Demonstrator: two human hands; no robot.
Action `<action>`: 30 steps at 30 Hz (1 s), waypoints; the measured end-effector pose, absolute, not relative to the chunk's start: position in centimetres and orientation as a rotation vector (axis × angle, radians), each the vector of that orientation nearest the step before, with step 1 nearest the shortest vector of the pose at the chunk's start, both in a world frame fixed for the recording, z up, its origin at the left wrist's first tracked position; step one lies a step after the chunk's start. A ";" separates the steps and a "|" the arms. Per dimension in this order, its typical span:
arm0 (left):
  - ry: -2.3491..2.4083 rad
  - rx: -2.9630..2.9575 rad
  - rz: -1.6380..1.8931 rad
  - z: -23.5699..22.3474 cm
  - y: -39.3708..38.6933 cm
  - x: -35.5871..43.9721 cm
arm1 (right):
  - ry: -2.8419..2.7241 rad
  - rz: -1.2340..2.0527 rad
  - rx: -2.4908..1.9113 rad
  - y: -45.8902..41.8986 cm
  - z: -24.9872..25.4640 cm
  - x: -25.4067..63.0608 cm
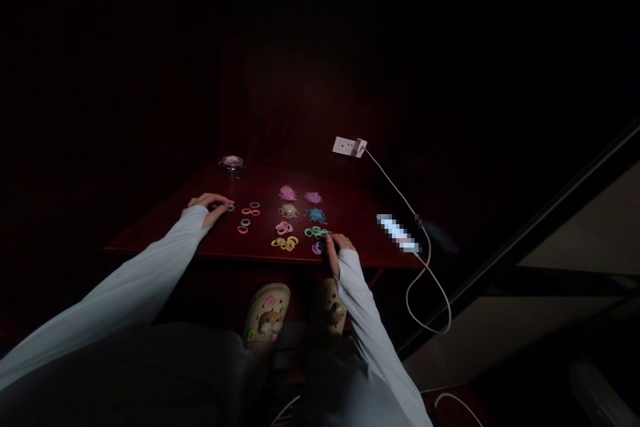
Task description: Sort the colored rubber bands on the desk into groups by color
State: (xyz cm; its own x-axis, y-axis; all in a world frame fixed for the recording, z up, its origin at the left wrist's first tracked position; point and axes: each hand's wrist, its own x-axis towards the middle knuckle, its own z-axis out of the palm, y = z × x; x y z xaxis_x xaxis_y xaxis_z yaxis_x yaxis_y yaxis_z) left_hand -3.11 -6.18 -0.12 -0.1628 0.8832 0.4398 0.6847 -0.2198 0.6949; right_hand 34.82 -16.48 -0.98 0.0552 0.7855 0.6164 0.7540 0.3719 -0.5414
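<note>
My left hand (207, 205) is over the left of the dark red table, thumb and fingertips pinched on a small blue hair tie (231, 207). Just right of it lie several loose hair ties, orange (243, 230) and blue-grey (245, 222). My right hand (341, 245) rests at the front edge, fingers slightly apart, beside green hair ties (317, 233) and partly covering purple hair ties (317, 248). Pink hair ties (285, 228) and yellow hair ties (285, 243) are grouped left of these. Whether the right fingertips touch a tie is unclear.
Behind are piles of thin bands: pink (287, 193), purple (313, 197), beige (289, 211) and blue (316, 215). A clear jar (231, 164) stands at the back left of the table (170, 227). A blurred-out phone (399, 233) with a white cable (390, 177) lies right.
</note>
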 end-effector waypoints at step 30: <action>1.740 2.256 1.183 -1.1 -4.3 -6.7 | -1.440 0.254 -1.406 -17.7 0.9 35.0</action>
